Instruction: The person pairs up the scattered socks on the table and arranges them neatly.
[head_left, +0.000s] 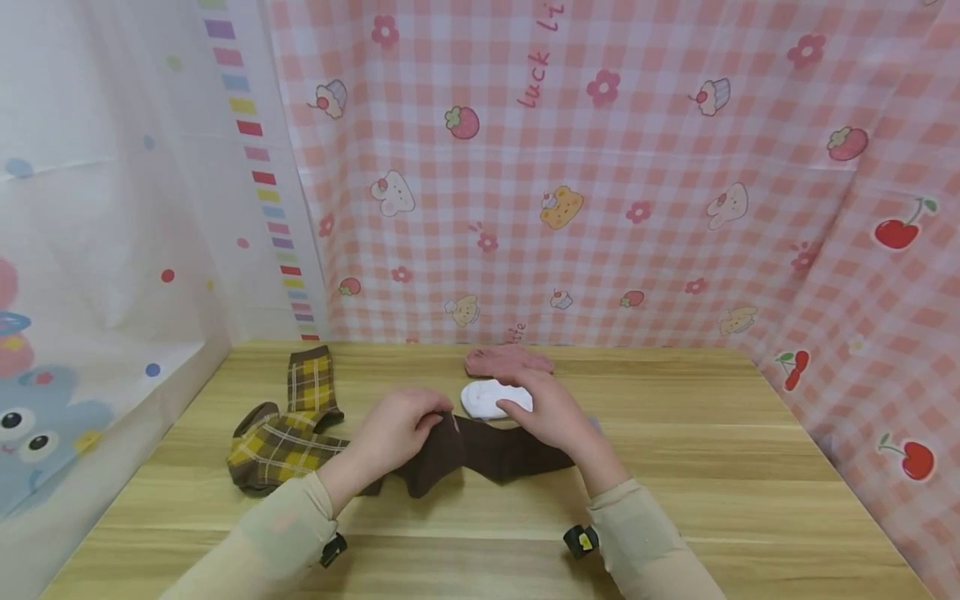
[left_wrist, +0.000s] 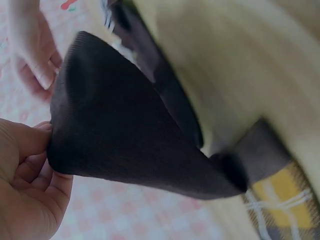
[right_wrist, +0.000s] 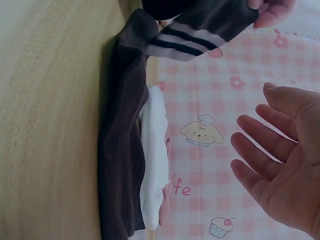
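My left hand (head_left: pixel 397 427) pinches the end of a dark brown sock (left_wrist: pixel 115 125) between thumb and fingers and lifts it off the table. Light grey stripes on this sock show in the right wrist view. A second dark sock (head_left: pixel 525 457) lies stretched on the table to the right. Above that one hovers my right hand (head_left: pixel 551 412), its fingers loosely spread and holding nothing, as the right wrist view confirms. Behind the dark socks lies a white sock (head_left: pixel 478 398), partly covered by the right hand in the head view.
At the left lie two yellow-and-brown plaid socks, one (head_left: pixel 311 382) upright in view, the other (head_left: pixel 277 450) nearer me. A folded pink sock-like piece (head_left: pixel 498 361) is at the table's back edge. Pink checked cloth (head_left: pixel 510 208) hangs behind the wooden table (head_left: pixel 712 467).
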